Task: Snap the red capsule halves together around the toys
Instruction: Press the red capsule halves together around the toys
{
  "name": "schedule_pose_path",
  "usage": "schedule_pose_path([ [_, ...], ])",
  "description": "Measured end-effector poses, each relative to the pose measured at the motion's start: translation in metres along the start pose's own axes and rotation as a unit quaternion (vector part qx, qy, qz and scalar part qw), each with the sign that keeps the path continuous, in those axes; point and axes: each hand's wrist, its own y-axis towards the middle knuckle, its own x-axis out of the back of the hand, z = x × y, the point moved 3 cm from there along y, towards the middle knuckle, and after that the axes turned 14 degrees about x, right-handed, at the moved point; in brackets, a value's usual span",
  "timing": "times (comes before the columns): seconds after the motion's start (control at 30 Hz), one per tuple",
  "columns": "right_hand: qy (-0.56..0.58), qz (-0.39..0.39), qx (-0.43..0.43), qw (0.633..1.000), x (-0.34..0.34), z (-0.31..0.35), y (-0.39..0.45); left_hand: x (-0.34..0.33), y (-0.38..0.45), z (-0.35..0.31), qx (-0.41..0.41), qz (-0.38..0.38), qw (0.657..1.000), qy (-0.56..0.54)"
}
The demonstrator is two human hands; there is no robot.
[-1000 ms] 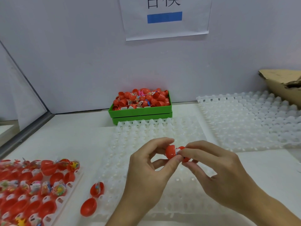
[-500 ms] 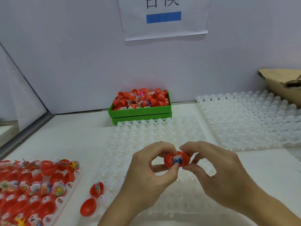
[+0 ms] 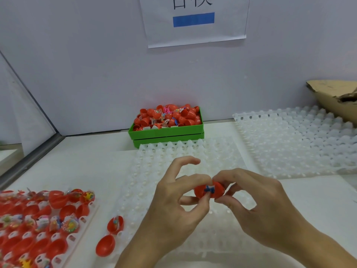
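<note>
Red capsule (image 3: 209, 191) pinched between left hand (image 3: 173, 202) and right hand (image 3: 257, 206), halves nearly closed, blue toy (image 3: 209, 189) showing at seam.

On the white paper sheet (image 3: 195, 22) taped to the wall before me, I see cropped black characters, unreadable, above a solid blue bar.

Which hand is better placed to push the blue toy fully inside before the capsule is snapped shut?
Probably the left hand: its thumb tip already lies at the blue toy showing in the red capsule gap. The right hand has its grip on the other half.
</note>
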Motion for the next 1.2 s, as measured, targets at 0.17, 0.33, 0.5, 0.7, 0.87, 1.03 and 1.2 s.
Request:
schedule_pose_path([
  [0.17, 0.0, -0.011, 0.0, 1.0, 0.0001, 0.0003, -0.0007, 0.0024, 0.0002, -0.0005, -0.004, 0.009, 1.0, 0.025],
  [0.33, 0.003, -0.02, -0.007, 1.0, -0.0014, 0.0002, -0.0011, 0.004, 0.0005, 0.0001, 0.012, 0.013, 0.999, 0.027],
  [0.5, 0.009, -0.022, -0.005, 1.0, -0.0016, 0.0004, -0.0021, 0.0008, -0.0019, 0.0007, 0.008, -0.018, 0.999, 0.038],
  [0.7, 0.004, -0.04, 0.003, 0.999, -0.0005, -0.0027, -0.0024, -0.001, -0.0055, -0.001, -0.002, -0.025, 0.999, 0.03],
  [0.87, 0.001, -0.038, 0.006, 0.999, 0.0003, -0.0017, -0.0008, -0.0018, -0.0066, 0.0026, 0.042, 0.016, 0.999, 0.007],
  [1.03, -0.02, -0.036, 0.012, 0.999, 0.001, -0.0009, -0.0005, 0.0031, -0.0008, 0.0028, 0.076, 0.009, 0.996, -0.055],
  [1.2, -0.017, -0.044, 0.019, 0.999, 0.0007, 0.0017, 0.0008, 0.0044, 0.002, 0.0034, 0.082, 0.0, 0.993, -0.088],
])
